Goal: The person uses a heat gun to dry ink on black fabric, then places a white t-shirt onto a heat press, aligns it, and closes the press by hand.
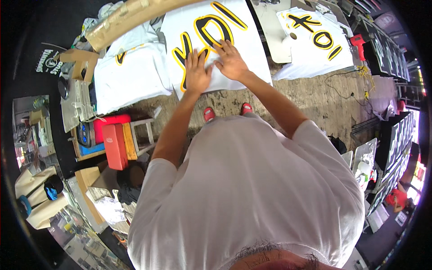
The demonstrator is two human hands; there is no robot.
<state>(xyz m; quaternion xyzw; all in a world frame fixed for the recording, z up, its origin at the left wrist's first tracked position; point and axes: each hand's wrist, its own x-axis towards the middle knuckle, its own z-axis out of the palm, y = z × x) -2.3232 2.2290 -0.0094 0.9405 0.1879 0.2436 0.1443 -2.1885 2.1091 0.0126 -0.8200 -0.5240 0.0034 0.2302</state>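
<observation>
A flat white cloth [243, 58] with large black lettering outlined in yellow lies spread in front of me at the top of the view. My left hand [198, 74] rests palm down on its lower left part, fingers stretched over the print. Beside it, my right hand [231, 60] lies flat near the middle of the cloth, fingers extended. The two thumbs come close together. Neither hand holds anything. Part of the print is hidden under the fingers.
Left of it lies another printed white cloth [135, 81], with a long cardboard tube [130, 20] behind. A similar white cloth [310, 58] is on the right, near a red tool [357, 42] and a yellow cord [366, 78]. A red box [114, 146] stands lower left.
</observation>
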